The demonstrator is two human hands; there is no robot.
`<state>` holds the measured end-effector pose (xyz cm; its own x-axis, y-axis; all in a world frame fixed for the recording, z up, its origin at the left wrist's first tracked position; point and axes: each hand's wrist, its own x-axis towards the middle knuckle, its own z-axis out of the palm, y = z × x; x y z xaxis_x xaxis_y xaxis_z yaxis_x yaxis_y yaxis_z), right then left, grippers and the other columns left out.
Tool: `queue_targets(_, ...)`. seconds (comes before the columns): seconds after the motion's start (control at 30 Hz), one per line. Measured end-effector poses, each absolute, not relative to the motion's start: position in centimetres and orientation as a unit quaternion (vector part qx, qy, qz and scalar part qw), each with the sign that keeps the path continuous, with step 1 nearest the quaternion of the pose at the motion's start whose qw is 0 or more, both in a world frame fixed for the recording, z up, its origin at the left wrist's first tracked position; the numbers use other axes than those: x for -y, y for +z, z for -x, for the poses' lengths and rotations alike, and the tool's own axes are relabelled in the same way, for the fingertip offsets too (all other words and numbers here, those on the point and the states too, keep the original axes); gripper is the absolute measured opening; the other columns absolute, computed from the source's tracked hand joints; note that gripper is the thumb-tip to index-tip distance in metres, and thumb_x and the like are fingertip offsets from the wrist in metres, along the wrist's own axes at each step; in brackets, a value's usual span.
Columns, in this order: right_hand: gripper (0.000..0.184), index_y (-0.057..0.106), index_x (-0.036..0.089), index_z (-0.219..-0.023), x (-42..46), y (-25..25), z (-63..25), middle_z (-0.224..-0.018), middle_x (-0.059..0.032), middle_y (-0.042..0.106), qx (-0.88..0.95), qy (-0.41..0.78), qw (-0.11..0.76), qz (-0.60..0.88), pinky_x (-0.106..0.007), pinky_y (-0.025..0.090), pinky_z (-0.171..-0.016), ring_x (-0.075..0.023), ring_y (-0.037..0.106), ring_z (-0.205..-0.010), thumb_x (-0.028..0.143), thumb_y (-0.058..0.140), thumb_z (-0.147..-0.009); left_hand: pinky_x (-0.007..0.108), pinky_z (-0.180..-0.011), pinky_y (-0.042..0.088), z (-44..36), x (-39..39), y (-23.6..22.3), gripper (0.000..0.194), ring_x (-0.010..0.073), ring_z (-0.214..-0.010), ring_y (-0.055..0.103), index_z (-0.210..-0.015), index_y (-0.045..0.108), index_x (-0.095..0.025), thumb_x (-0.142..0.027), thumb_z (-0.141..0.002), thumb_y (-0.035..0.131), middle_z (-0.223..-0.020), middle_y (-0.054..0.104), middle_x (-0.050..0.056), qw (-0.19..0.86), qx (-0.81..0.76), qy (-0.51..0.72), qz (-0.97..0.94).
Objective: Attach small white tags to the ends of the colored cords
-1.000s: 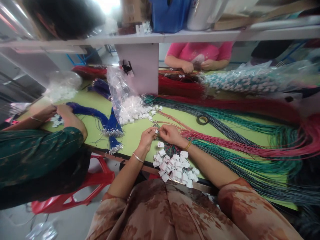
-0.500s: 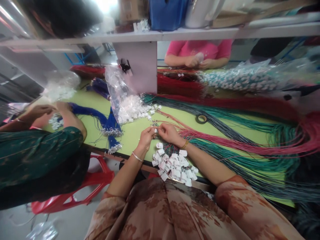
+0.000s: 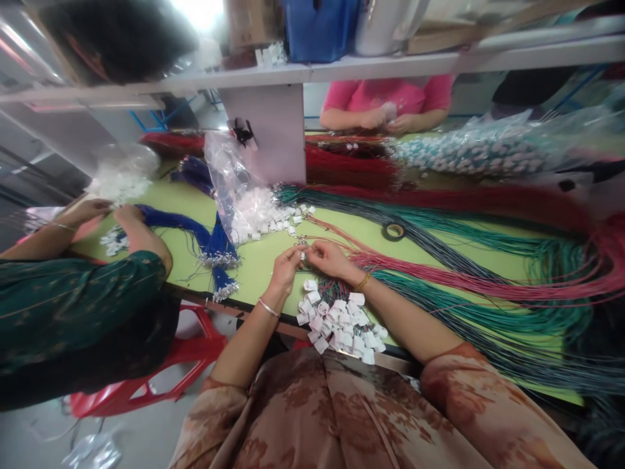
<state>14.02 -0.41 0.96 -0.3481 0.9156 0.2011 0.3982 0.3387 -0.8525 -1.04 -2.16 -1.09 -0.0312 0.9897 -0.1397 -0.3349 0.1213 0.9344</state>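
The left hand (image 3: 284,268) pinched a small white piece (image 3: 303,256) with its thumb and finger. The right hand (image 3: 329,259) was right beside it, with its fingers bent in close to the piece. What those fingers held was too tiny to tell, so I can't say if they were squeezed tight. The white piece was up between the two hands, over the green bench (image 3: 261,260).

A pile of white pieces (image 3: 342,322) sat at the near edge of the bench, between the person's arms. Long red wires (image 3: 454,277) and green wires (image 3: 547,316) stretched off to the right. A roll of tape (image 3: 393,232) lay past the red wires. A clear bag (image 3: 227,159) with more white bits stood behind the left hand. Another person in a green sleeve (image 3: 97,293) worked on the left, near some blue wires (image 3: 178,225).
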Motion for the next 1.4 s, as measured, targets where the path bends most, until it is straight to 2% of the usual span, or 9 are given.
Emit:
queue_targets(0.2,0.018,0.046,0.018,-0.060,0.2,1.2,-14.2,-0.055,0.0034,0.046,0.772,0.339,0.317,0.434,-0.023,0.025,-0.053,-0.0095,0.037,-0.052,0.028,0.051,-0.075,0.023,-0.056,0.038,0.9,2.3,-0.9,0.031,0.0076,-0.055,0.046,-0.088,0.073,-0.013,-0.032,-0.064,0.078,-0.069,0.065,0.003,0.593,-0.454,0.555,-0.366)
queue_targets(0.33,0.016,0.047,0.018,-0.063,-0.2,1.3,-14.5,-0.057,0.0036,0.046,0.748,0.396,0.322,0.424,-0.022,0.026,-0.053,-0.0097,0.038,-0.054,0.029,0.048,-0.075,0.024,-0.056,0.038,0.7,2.7,-0.6,0.026,0.0084,-0.055,0.047,-0.086,0.073,-0.014,-0.032,-0.068,0.075,-0.070,0.066,0.003,0.558,-0.470,0.557,-0.397)
queue_targets(0.73,0.019,0.048,0.017,-0.060,-0.5,0.8,-13.8,-0.055,0.0039,0.045,0.716,0.430,0.340,0.432,-0.022,0.026,-0.052,-0.0086,0.037,-0.053,0.031,0.050,-0.073,0.023,-0.055,0.038,0.3,2.5,-1.2,0.022,0.0092,-0.054,0.046,-0.085,0.071,-0.014,-0.032,-0.072,0.068,-0.063,0.061,0.000,0.492,-0.513,0.556,-0.430)
queue_targets(0.83,0.024,0.051,0.016,-0.064,-1.2,0.4,-14.1,-0.056,0.0036,0.048,0.680,0.507,0.328,0.416,-0.021,0.029,-0.051,-0.0087,0.040,-0.052,0.037,0.049,-0.078,0.024,-0.057,0.039,0.4,3.1,-0.8,0.022,0.0102,-0.055,0.048,-0.087,0.069,-0.014,-0.033,-0.077,0.063,-0.064,0.061,0.000,0.444,-0.531,0.560,-0.454)
queue_targets(0.93,0.028,0.053,0.016,-0.072,-2.1,0.4,-14.5,-0.059,0.0025,0.054,0.664,0.562,0.289,0.401,-0.021,0.033,-0.053,-0.0096,0.046,-0.053,0.042,0.049,-0.081,0.026,-0.064,0.044,0.4,5.2,0.5,0.020,0.0132,-0.067,0.056,-0.090,0.067,-0.015,-0.031,-0.084,0.057,-0.078,0.065,0.004,0.336,-0.528,0.566,-0.536)
queue_targets(1.0,0.026,0.057,0.015,-0.076,-2.3,0.6,-14.4,-0.064,0.0008,0.058,0.718,0.520,0.234,0.399,-0.021,0.035,-0.055,-0.0105,0.049,-0.057,0.040,0.056,-0.079,0.030,-0.075,0.046,0.0,7.2,1.4,0.016,0.0162,-0.080,0.060,-0.090,0.066,-0.017,-0.027,-0.086,0.054,-0.087,0.067,0.007,0.260,-0.482,0.545,-0.634)
queue_targets(1.13,0.031,0.061,0.014,-0.084,-1.0,1.6,-13.1,-0.084,-0.0068,0.065,0.843,0.289,0.120,0.437,-0.024,0.038,-0.063,-0.0160,0.056,-0.072,0.039,0.072,-0.070,0.036,-0.085,0.046,-1.8,10.5,2.8,0.014,0.0187,-0.088,0.061,-0.092,0.063,-0.018,-0.018,-0.086,0.050,-0.090,0.068,0.009,0.168,-0.340,0.444,-0.812)
queue_targets(1.3,0.025,0.060,0.016,-0.099,1.2,2.2,-11.6,-0.105,-0.0133,0.064,0.871,0.165,0.064,0.459,-0.030,0.043,-0.073,-0.0232,0.061,-0.090,0.036,0.049,-0.091,0.034,-0.069,0.045,-4.6,11.9,3.0,0.018,0.0190,-0.074,0.056,-0.086,0.060,-0.016,-0.023,-0.087,0.043,-0.081,0.066,0.010,0.096,-0.268,0.309,-0.907)
queue_targets(1.4,0.028,0.058,0.012,-0.107,1.3,2.2,-11.3,-0.108,-0.0170,0.063,0.875,0.135,0.056,0.462,-0.033,0.045,-0.076,-0.0258,0.061,-0.096,0.031,0.042,-0.094,0.035,-0.067,0.044,-5.0,11.9,3.0,0.022,0.0197,-0.072,0.056,-0.085,0.060,-0.016,-0.034,-0.087,0.049,-0.080,0.066,0.010,0.077,-0.254,0.276,-0.924)
